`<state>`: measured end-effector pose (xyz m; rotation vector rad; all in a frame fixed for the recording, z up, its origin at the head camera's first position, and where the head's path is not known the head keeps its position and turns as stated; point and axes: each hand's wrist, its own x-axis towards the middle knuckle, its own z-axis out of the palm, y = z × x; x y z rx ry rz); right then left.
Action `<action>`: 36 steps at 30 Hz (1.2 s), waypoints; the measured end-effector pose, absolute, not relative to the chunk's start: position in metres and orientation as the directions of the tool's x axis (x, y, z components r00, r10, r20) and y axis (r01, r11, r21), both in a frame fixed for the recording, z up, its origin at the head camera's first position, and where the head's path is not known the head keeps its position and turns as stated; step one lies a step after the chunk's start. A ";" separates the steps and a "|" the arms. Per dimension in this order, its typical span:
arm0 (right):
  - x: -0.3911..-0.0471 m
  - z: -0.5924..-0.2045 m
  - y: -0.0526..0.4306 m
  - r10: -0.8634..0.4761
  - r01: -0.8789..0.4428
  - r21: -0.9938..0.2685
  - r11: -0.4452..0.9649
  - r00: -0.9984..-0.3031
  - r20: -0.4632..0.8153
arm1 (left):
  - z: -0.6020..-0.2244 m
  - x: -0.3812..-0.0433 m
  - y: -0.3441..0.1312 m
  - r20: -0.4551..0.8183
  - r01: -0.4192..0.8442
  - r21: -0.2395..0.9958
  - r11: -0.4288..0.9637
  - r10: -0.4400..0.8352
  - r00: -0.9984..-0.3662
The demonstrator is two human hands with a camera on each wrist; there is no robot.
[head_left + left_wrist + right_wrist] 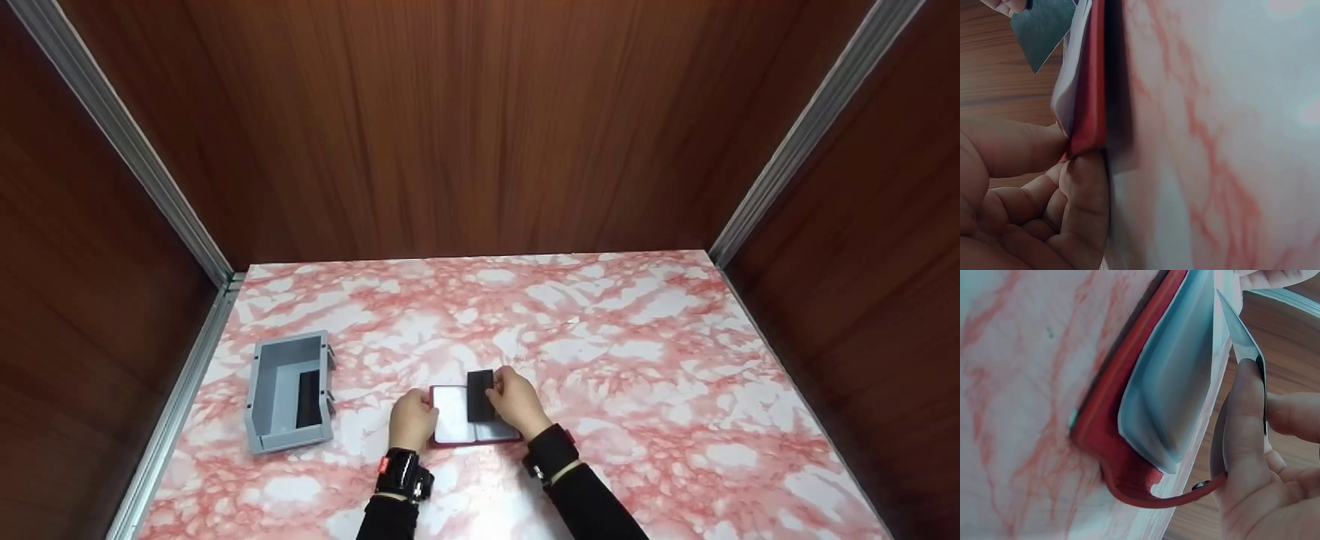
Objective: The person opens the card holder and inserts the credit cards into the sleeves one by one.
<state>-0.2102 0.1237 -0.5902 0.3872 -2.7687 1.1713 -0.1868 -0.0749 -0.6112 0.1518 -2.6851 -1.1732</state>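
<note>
A red card holder with clear plastic sleeves lies spread open on the table. At its left edge, my left hand pinches the red cover and sleeve pages between thumb and fingers. My right hand holds a thin black card between thumb and fingers, over the middle and right part of the holder. In the right wrist view, a red strap with a metal snap curves out from the holder to the right fingers. The card's lower part overlaps the sleeves in the head view.
To the left stands a grey plastic bin with a black flat item inside. The table has a red and white marbled top. Brown wood-grain panels and metal rails enclose it at the back and sides.
</note>
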 end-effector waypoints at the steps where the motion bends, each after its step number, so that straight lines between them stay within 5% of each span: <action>1: -0.210 -0.590 0.123 -0.195 -0.279 -0.685 0.672 -0.960 0.200 | -0.611 -0.187 -0.075 0.144 -0.014 0.735 0.678 -0.177 -0.974; 36: -0.204 -0.587 0.113 -0.284 -0.327 -0.456 0.828 -0.945 0.162 | -0.610 -0.188 -0.075 0.114 -0.034 0.742 0.670 -0.176 -0.978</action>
